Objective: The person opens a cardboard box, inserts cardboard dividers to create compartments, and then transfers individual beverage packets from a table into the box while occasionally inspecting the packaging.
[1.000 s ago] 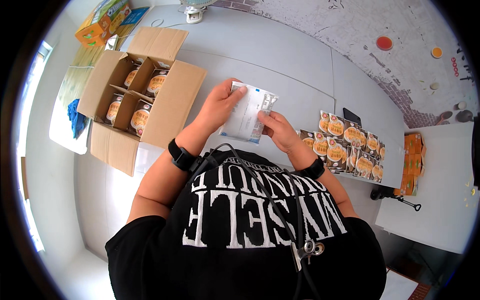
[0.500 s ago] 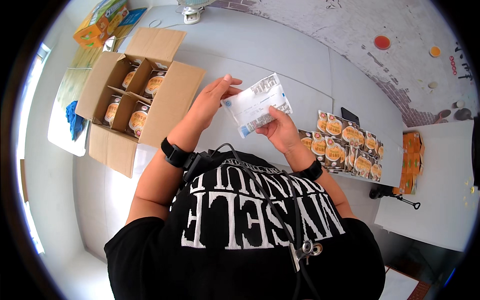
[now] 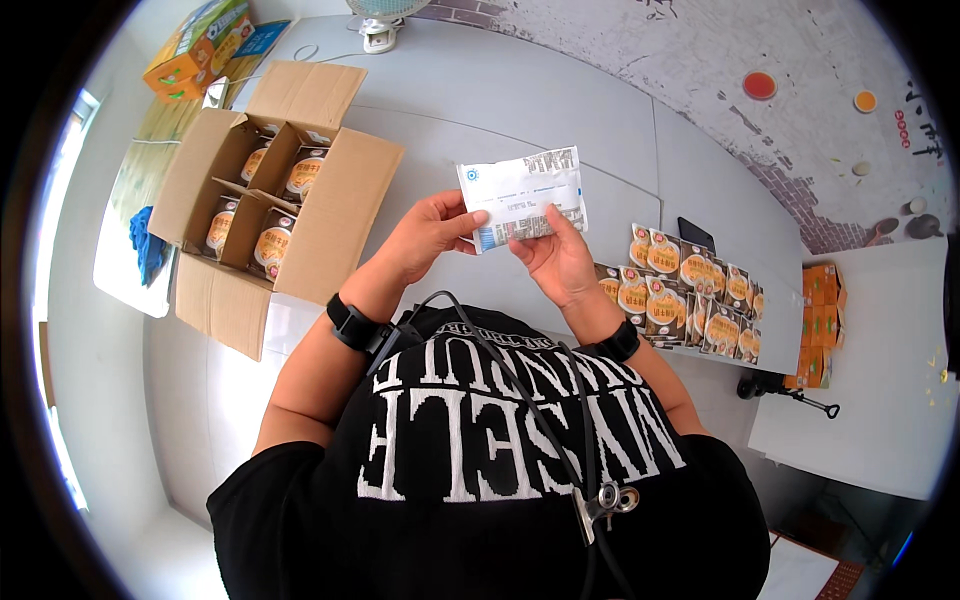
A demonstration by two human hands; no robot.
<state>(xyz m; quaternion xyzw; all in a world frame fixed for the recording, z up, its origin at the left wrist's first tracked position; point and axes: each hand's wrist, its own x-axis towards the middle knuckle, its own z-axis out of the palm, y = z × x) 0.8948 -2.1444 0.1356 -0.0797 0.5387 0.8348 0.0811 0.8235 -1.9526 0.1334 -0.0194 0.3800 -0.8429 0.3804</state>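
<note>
Between my two hands, above the grey table, is a white packet (image 3: 525,190) with printing and blue marks on the side facing me. My left hand (image 3: 430,236) pinches its lower left corner, thumb on top. My right hand (image 3: 558,262) grips the lower right edge, its thumb pressed on the face and fingers underneath. To the left stands an open cardboard box (image 3: 335,225), divided into compartments that hold brown-and-orange food packets (image 3: 272,243). On the right of the table lie several similar packets (image 3: 665,305) in overlapping rows.
A black phone (image 3: 696,234) lies behind the packet rows. At the far edge of the table (image 3: 480,90) stands a small fan (image 3: 380,35). An orange-green carton (image 3: 198,50) and a blue cloth (image 3: 147,245) are at the left. Orange cartons (image 3: 822,320) are stacked beyond the right end.
My left hand has come down and closed on the packet's lower left corner. The packet has turned to lie more level, while my right hand keeps its hold.
</note>
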